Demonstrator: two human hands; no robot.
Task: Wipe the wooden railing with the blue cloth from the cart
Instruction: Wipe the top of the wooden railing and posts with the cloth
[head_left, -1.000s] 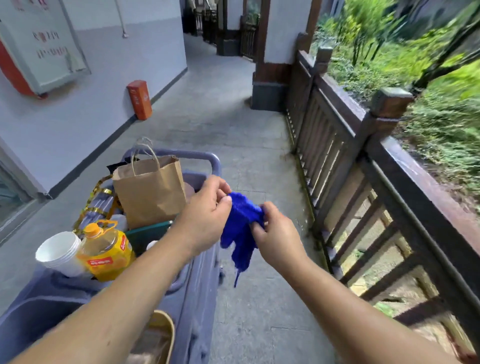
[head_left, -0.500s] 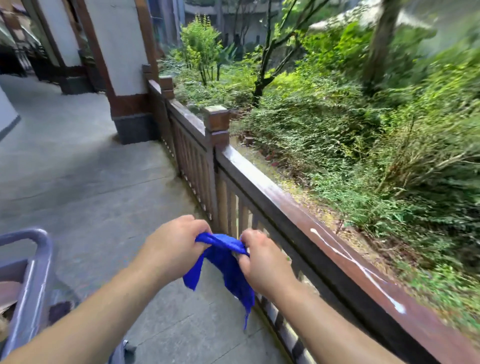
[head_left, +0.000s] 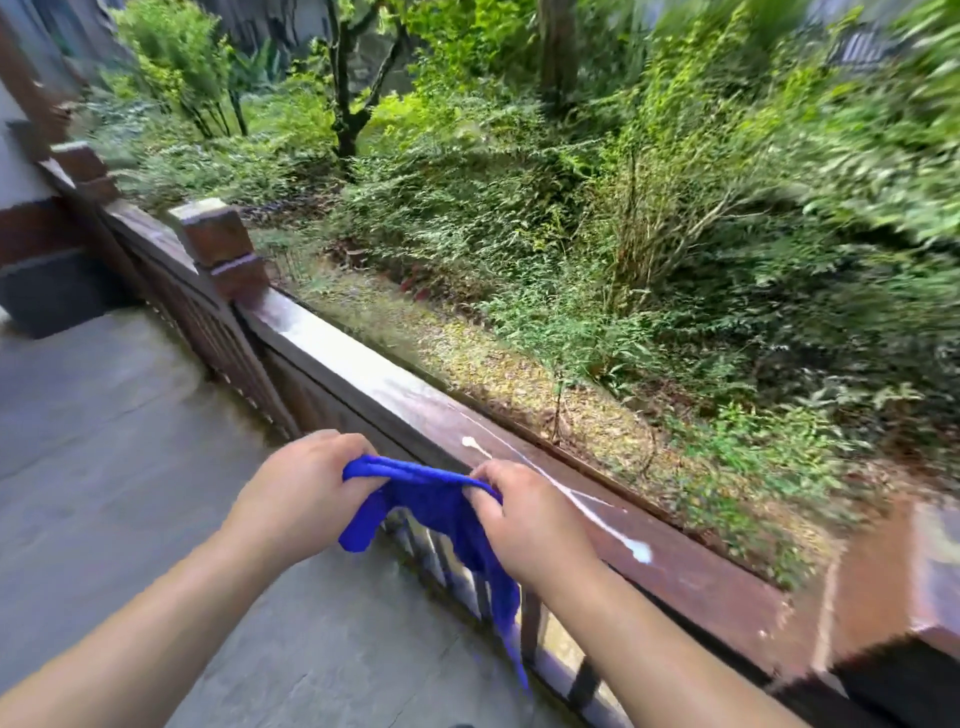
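Observation:
The blue cloth (head_left: 434, 501) is stretched between both hands just in front of the wooden railing (head_left: 363, 387). My left hand (head_left: 301, 491) grips its left end and my right hand (head_left: 530, 519) grips its right end; a loose tail hangs down past the balusters. The brown top rail runs from the far left to the near right and carries a thin white streak (head_left: 582, 506) with blobs at both ends, right beside my right hand. The cloth is held above and in front of the rail, not touching its top. The cart is out of view.
A square wooden post (head_left: 218, 244) rises from the railing at the left, another post (head_left: 935, 571) stands at the right edge. Grey stone floor (head_left: 114, 441) lies on my side. Dense green shrubs and a leaf-strewn slope fill the far side.
The view has swung right from the cart to the railing, and the cart has left the frame. Both hands carried the cloth to the rail and spread it wider between them.

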